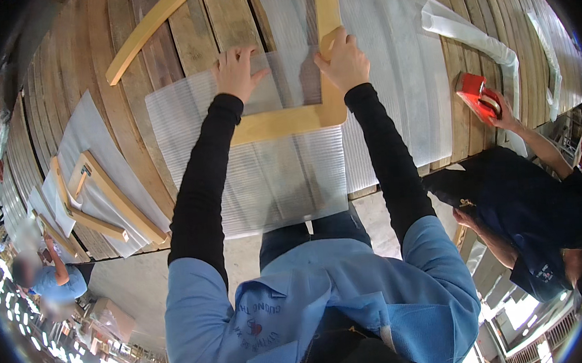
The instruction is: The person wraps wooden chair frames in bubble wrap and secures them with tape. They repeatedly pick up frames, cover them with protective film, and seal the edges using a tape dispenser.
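In front of me, an L-shaped light wooden frame piece [287,122] lies on translucent ribbed foam wrap. My right hand [345,63] grips its upright bar, thumb on the left side and fingers over the top. To the left, my left hand [235,75] rests with fingers spread near the upper edge of a foam sheet [280,175], thumb pointing toward the bar. A second foam sheet [399,93] lies under the bar and extends right. Part of the frame's lower bar is covered by my left wrist.
A curved wooden piece [149,36] lies at the far left on the slatted wooden table [80,68]. More frame pieces [113,194] sit on foam at left. At right, a co-worker holds a red tape dispenser [479,97] near a foam-wrapped piece [473,40]. Another person stands far left.
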{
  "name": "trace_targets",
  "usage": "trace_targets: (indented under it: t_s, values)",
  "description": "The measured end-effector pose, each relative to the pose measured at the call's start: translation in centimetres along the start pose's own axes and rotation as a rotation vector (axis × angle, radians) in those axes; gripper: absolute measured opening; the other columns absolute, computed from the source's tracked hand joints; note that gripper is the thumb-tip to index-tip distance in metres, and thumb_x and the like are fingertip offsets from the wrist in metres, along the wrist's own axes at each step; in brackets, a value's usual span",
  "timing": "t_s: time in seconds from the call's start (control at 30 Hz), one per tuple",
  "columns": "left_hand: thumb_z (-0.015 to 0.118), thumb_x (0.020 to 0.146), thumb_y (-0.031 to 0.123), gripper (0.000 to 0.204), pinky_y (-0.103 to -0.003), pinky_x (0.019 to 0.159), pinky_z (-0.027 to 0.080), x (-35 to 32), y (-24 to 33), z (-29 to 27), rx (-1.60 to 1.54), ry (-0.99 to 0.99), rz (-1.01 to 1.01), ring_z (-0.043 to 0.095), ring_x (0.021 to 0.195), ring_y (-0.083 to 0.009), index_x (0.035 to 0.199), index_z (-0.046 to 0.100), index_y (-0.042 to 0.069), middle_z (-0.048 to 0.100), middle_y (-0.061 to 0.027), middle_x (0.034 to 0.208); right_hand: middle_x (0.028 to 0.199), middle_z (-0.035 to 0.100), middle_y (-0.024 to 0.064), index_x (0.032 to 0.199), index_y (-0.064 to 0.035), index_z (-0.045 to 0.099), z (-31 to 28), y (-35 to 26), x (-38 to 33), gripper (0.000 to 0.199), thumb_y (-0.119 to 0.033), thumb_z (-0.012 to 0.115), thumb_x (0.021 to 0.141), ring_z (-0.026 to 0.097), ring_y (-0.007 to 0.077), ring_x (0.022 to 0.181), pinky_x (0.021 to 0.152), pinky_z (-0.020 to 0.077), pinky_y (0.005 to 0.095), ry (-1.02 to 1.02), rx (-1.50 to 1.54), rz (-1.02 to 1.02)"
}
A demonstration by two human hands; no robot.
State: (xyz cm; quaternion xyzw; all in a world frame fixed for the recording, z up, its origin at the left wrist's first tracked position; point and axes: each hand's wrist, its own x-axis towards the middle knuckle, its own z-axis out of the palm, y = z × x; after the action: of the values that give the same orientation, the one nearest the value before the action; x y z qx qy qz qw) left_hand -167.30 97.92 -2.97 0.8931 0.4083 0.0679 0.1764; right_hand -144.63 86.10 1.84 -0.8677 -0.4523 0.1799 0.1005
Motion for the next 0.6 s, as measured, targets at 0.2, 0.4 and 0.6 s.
trace_targets:
  t_s: [0.2, 0.4, 0.6]
  values:
    - [0.075, 0.087, 0.037, 0.026, -0.049, 0.092, 0.045, 1.5, -0.2, -2.6, -0.087, -0.150, 0.316, 0.060, 0.104, -0.0267, 0.102, 0.067, 0.017, 0.064, -0.0024, 0.104, 0.128, 0.055, 0.0111, 0.130, -0.0112, 0.055, 0.1, -1.3, 0.3, 0.054, -0.029, 0.077, 0.085, 0.056, 0.0299, 0.122, 0.107, 0.0441, 0.0516, 0.373, -0.257, -0.675]
    - [0.075, 0.086, 0.027, 0.016, -0.040, 0.073, 0.049, -3.3, 0.5, -6.0, -0.265, -0.166, 0.724, 0.064, 0.086, -0.0263, 0.094, 0.067, 0.015, 0.065, -0.0036, 0.090, 0.092, 0.065, 0.0016, 0.099, -0.0115, 0.070, -3.1, 1.1, -3.7, 0.018, -0.022, 0.074, 0.085, 0.067, 0.0219, 0.089, 0.089, 0.0574, 0.0384, -0.114, -0.112, -0.792]
    - [0.079, 0.083, 0.036, 0.038, -0.043, 0.081, 0.049, -9.0, 5.1, -5.8, -0.277, -0.366, 0.684, 0.063, 0.097, -0.0280, 0.110, 0.066, 0.015, 0.065, -0.0057, 0.101, 0.114, 0.066, 0.0077, 0.121, -0.0074, 0.064, 2.4, 7.9, -16.1, 0.037, -0.015, 0.066, 0.086, 0.065, 0.0213, 0.109, 0.096, 0.0551, 0.0388, 0.060, -0.272, -0.885]
